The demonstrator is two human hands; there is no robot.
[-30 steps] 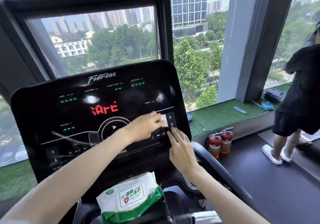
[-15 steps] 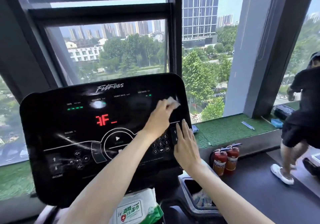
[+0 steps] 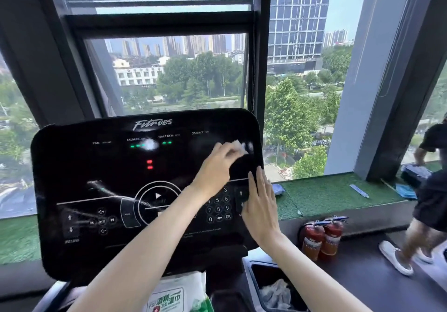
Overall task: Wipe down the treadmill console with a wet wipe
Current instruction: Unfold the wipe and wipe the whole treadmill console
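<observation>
The black treadmill console (image 3: 96, 166) fills the middle of the head view, with a lit display and a keypad at the lower right. My left hand (image 3: 215, 166) reaches across it and presses a white wet wipe (image 3: 238, 146) against the upper right part of the panel. Flat and with fingers together, my right hand (image 3: 261, 203) rests on the console's right edge beside the keypad, holding nothing.
A green-and-white pack of wet wipes (image 3: 179, 297) lies below the console. A side tray (image 3: 256, 278) holds a crumpled wipe (image 3: 275, 292). Two red fire extinguishers (image 3: 321, 236) stand by the window ledge. A person (image 3: 430, 190) moves on the neighbouring treadmill at right.
My left hand has carried the wipe from beside the keypad up to the console's upper right area. My right hand stays at the right edge. The red display readout changed.
</observation>
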